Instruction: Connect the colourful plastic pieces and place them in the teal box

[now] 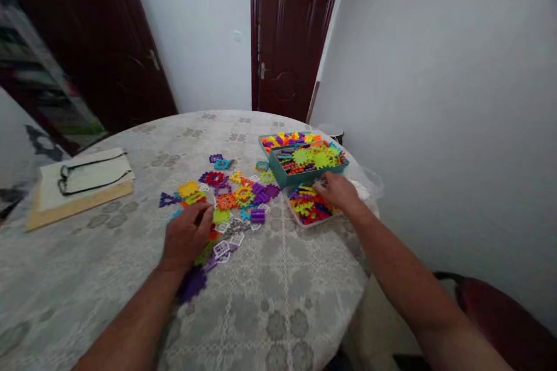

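On the round surface (270, 301), under its pale patterned cloth, I see the left hand (187, 237) resting palm-down on the near edge of a spread of loose plastic pieces (226, 194). Its fingers (202, 221) are curled over the pieces; I cannot tell if they pinch one. The right hand (339, 192) reaches into a shallow tray (304, 221) of mixed pieces, fingers bent down among them; whether they have closed on one is hidden.

Judgement: picking cleanly calls for lifting one piece straight up, since they interlock and may drag neighbours.

Behind the tray, touching it, stands a teal box (278, 171) heaped with more pieces; it crowds the right hand. Well apart at left lie glasses (93, 174) on a book (78, 200). A chair (500, 313) sits low right.
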Demonstrator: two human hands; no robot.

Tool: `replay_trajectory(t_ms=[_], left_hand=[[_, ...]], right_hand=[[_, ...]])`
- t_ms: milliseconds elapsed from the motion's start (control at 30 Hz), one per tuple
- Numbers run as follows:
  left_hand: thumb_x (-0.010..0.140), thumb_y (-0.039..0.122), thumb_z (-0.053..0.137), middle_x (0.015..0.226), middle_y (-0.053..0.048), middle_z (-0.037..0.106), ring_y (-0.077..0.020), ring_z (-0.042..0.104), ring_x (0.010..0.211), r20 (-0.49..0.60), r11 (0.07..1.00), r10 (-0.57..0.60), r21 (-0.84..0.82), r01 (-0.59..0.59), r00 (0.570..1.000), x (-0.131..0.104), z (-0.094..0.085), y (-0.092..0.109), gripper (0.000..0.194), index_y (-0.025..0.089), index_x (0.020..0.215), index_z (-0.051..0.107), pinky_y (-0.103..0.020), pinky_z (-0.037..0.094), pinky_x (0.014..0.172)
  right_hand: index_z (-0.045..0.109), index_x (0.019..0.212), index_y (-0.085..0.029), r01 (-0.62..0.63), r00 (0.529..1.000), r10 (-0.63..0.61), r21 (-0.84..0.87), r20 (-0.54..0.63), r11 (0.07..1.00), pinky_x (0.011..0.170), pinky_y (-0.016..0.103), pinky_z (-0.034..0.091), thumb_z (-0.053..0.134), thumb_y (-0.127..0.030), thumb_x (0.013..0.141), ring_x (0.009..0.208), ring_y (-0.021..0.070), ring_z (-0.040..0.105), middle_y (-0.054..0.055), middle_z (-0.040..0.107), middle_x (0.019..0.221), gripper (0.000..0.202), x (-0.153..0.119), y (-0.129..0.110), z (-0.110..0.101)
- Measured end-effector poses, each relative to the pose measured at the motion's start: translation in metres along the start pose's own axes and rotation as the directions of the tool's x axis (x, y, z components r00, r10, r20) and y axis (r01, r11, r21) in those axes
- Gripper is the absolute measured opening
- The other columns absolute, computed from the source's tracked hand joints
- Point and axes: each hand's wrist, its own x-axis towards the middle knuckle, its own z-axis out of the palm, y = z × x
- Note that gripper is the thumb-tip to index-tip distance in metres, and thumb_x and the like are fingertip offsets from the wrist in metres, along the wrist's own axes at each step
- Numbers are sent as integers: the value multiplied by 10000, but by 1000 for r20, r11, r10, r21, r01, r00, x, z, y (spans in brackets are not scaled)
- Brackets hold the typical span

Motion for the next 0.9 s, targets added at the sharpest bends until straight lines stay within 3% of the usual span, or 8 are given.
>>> replay_trajectory(t_ms=[167, 400, 533, 767, 900], left_hand=[[1002, 447, 536, 930, -58, 806, -208, 743, 792, 2, 1000, -2, -13, 2, 1000, 2, -1, 3, 329, 198, 951, 745, -294, 555, 810], [997, 433, 534, 911, -60, 802, -206, 741, 774, 15, 1000, -17, -23, 18, 1000, 2, -4, 3, 326, 191, 944, 746, -293, 554, 798], [990, 440, 550, 881, -41, 798, -197, 735, 745, 27, 998, -57, -14, 57, 998, 1, -8, 4, 316, 200, 938, 749, -288, 550, 778], [1001, 478, 533, 942, -46, 809, -214, 751, 814, 37, 998, -60, -1, 60, 998, -1, -10, 3, 345, 210, 975, 748, -301, 554, 813], [1005, 473, 533, 975, -57, 812, -219, 754, 838, 27, 998, -57, -14, 57, 998, -2, -9, 1, 351, 202, 1005, 757, -306, 559, 846]], right_hand=[[667, 1201, -172, -1, 1000, -1, 54, 31, 999, 827, 317, 476, 631, -471, 999, 1069, 289, 711, 148, 762, 1165, 363, -4, -3, 12], [751, 1008, -194, 52, 993, -30, 194, -111, 980, 853, 288, 463, 501, -385, 1050, 1000, 229, 701, 106, 781, 1061, 317, -13, 12, 18], [775, 1026, -194, 111, 980, -38, 377, -197, 920, 894, 298, 485, 481, -364, 1031, 1009, 225, 704, 87, 791, 1078, 340, -21, 20, 19], [806, 1066, -198, 263, 921, -80, 457, -381, 850, 896, 332, 523, 521, -466, 1030, 965, 241, 711, 90, 797, 1026, 393, -31, 19, -10], [794, 1159, -195, 290, 866, -63, 395, -496, 872, 934, 358, 538, 516, -452, 1032, 979, 253, 722, 106, 806, 1123, 400, 1, 16, -35]])
